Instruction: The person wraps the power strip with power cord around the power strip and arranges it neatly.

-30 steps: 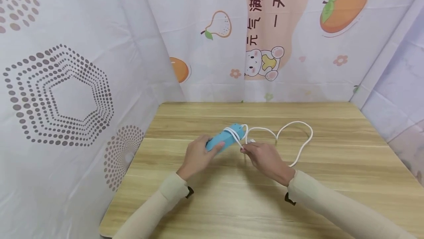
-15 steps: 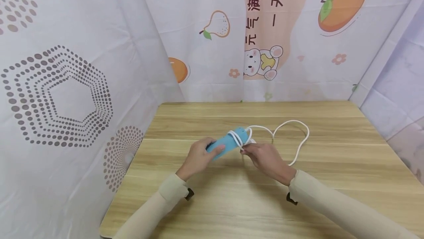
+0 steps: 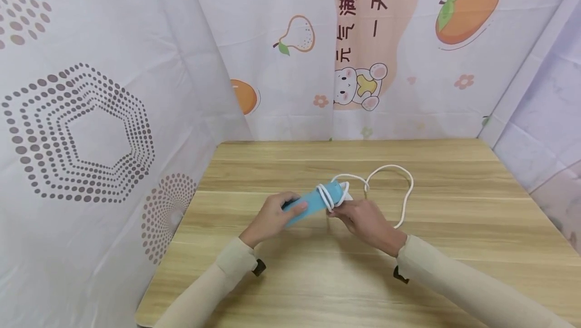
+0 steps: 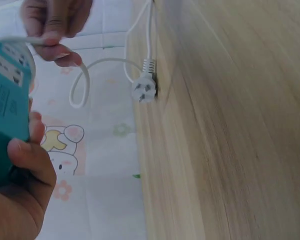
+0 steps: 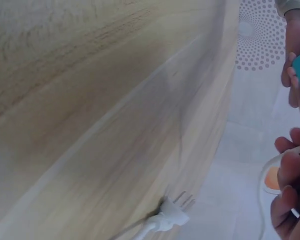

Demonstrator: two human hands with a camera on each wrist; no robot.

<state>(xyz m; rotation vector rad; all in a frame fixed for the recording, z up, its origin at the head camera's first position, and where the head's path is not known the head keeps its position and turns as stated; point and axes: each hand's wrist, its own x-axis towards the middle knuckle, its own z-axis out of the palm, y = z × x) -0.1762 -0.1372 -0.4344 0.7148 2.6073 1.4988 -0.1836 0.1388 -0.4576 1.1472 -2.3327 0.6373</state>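
Observation:
A blue power strip (image 3: 312, 206) is gripped at its near left end by my left hand (image 3: 271, 217). White cord (image 3: 325, 198) loops around its far right end. My right hand (image 3: 366, 223) pinches the cord beside that end. Sockets (image 4: 7, 70) show on the strip in the left wrist view, where the left hand (image 4: 32, 175) curls round it and the right hand (image 4: 57, 30) holds the cord. A white three-pin plug (image 4: 144, 89) is by the table's edge there; the right wrist view also shows the plug (image 5: 171, 215).
On the wooden table (image 3: 254, 166), a loose loop of white cord (image 3: 410, 186) lies right of the strip. Patterned curtains (image 3: 281, 80) hang behind the table and along its left and right sides.
The strip's wrapped end has shifted slightly right and toward me, and the windings sit closer together. The loose cord loop has slid left. Both hands keep their holds.

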